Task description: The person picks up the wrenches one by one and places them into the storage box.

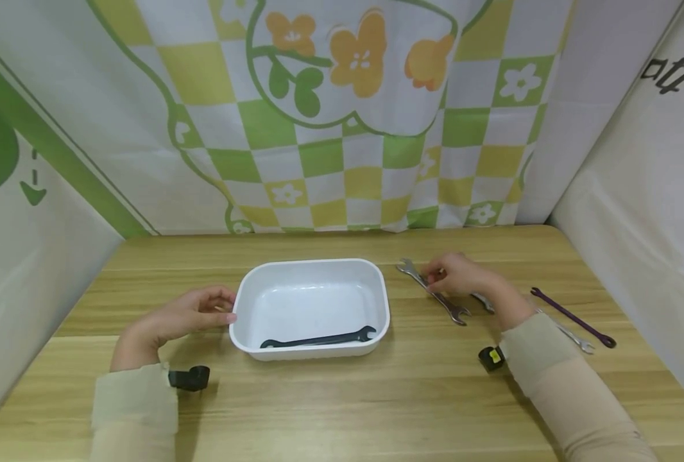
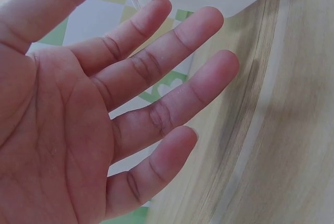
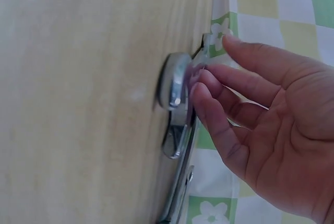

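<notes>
A white tray (image 1: 310, 353) stands on the table, with a black wrench (image 1: 319, 341) lying along its near side. At the tray's left end is my left hand (image 1: 183, 317), thumb at the rim; the left wrist view shows its fingers spread and relaxed. My right hand (image 1: 460, 276) reaches over a silver double open-end wrench (image 1: 448, 308) right of the tray. In the right wrist view its bent fingertips (image 3: 201, 91) touch the silver wrenches (image 3: 176, 83), while the thumb stands apart. Another silver wrench (image 1: 483, 301) is partly hidden by the right wrist.
Further right lie a silver wrench (image 1: 575, 337), partly covered by the right forearm, and a purple wrench (image 1: 573, 317). The wooden table (image 1: 342, 410) meets a checked, flowered curtain (image 1: 365, 186) at the back. White panels (image 1: 654, 212) rise at the sides.
</notes>
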`<state>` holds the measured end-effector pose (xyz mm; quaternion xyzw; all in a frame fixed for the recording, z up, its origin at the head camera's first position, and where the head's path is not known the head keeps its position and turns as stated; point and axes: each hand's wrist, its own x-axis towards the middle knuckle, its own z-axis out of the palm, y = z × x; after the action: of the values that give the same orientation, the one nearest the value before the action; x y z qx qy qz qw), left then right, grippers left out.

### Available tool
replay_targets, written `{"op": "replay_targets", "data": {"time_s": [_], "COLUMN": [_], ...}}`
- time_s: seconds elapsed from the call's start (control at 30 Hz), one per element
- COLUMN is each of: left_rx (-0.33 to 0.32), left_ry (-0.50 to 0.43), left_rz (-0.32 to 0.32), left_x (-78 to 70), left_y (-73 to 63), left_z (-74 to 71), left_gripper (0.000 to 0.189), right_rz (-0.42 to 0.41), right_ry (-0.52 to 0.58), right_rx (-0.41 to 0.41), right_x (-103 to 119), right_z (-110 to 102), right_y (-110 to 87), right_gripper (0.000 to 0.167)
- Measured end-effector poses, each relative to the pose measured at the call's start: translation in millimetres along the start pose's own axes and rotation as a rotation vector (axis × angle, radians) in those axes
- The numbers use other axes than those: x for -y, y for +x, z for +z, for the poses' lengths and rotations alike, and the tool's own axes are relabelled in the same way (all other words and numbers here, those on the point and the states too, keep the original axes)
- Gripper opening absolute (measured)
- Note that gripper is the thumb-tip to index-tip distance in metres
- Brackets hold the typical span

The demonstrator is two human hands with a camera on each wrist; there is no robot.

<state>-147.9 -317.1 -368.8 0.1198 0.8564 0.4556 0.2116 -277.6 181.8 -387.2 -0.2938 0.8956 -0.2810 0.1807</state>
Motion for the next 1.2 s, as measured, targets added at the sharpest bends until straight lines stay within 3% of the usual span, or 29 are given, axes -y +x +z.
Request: {"op": "replay_targets", "data": {"time_s": [0.37, 0.7, 1.2], "left_rx": [0.003, 0.008, 0.006], "left_ry": [-0.004, -0.004, 0.008], "left_rz": [-0.017, -0.023, -0.020], "left_x": [-0.4, 0.2, 0.4], "left_y": [-0.3, 0.0, -0.8], "left_z": [-0.2, 0.0, -0.4], "left_gripper": [0.042, 0.043, 0.044], "right_rz": [0.011, -0.026, -0.070], "right_ry": [0.023, -0.028, -0.014], "right_rx": [0.066, 0.056, 0.138], "right_x": [-0.5, -0.2, 1.9], "right_z": [4.6, 8.3, 6.7], "right_y": [2.9, 3.9, 3.2], "right_gripper": [0.050, 0.047, 0.050]}}
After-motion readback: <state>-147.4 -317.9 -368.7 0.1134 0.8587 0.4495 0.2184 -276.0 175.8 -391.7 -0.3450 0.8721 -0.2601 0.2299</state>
